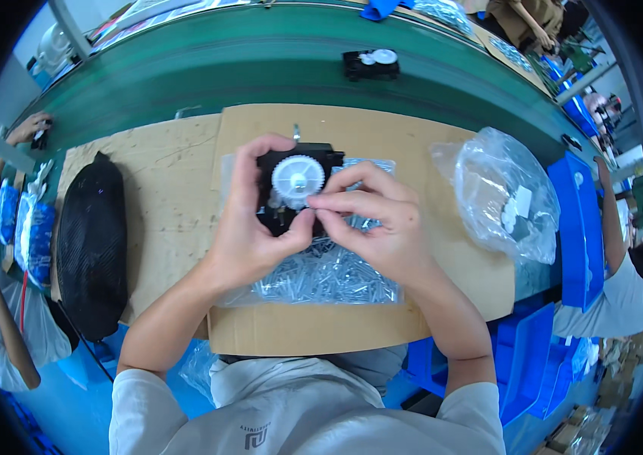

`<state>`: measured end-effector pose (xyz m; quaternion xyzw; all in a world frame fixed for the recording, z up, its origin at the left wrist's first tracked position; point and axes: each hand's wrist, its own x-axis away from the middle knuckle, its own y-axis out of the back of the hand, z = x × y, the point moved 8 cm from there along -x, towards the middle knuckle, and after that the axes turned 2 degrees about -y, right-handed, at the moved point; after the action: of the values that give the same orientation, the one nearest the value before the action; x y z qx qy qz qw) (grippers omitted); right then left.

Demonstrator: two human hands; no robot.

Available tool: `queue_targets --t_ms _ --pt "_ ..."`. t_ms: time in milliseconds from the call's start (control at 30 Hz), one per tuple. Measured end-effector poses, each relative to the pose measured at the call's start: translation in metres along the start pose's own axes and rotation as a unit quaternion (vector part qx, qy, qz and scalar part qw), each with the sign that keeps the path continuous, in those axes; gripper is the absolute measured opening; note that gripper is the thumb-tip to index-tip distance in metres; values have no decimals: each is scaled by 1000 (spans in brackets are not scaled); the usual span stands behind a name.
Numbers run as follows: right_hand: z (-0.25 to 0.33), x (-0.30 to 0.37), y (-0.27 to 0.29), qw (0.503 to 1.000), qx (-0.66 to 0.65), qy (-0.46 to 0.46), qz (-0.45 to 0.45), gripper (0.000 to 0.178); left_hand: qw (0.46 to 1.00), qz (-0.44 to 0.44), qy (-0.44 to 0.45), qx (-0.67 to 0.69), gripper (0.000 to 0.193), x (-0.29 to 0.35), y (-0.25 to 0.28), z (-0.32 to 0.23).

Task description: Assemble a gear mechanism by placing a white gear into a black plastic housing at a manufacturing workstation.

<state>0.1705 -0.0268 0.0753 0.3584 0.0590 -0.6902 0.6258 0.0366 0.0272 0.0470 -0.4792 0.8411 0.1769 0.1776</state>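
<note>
My left hand [249, 235] is closed around the left side of a black plastic gearbox [330, 155], holding it up over the middle of the work surface. A large white gear [298, 179] sits on its top face, and a smaller pale part shows below that gear. My right hand [382, 216] has its thumb and fingertips pinched together at the gear's lower right edge. Whatever those fingertips hold, if anything, is hidden. Under both hands lies a clear plastic bag of metal pins or screws [321, 280], many of them loose in a pile.
Cardboard [321, 330] covers the bench. A clear bag with white parts [507, 201] lies right, beside blue bins [579, 227]; a black mesh bag [94, 246] lies left. Beyond runs a green conveyor [207, 80] carrying another black gearbox [371, 67]. Other people work at both sides.
</note>
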Motion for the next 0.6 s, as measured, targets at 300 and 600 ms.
queue_targets --t_ms 300,600 --pt "-16 -11 83 981 128 -89 -118 26 996 -64 16 -54 60 -34 26 10" --pt "-173 109 289 811 380 -428 -124 26 963 -151 158 -157 56 -159 119 149"
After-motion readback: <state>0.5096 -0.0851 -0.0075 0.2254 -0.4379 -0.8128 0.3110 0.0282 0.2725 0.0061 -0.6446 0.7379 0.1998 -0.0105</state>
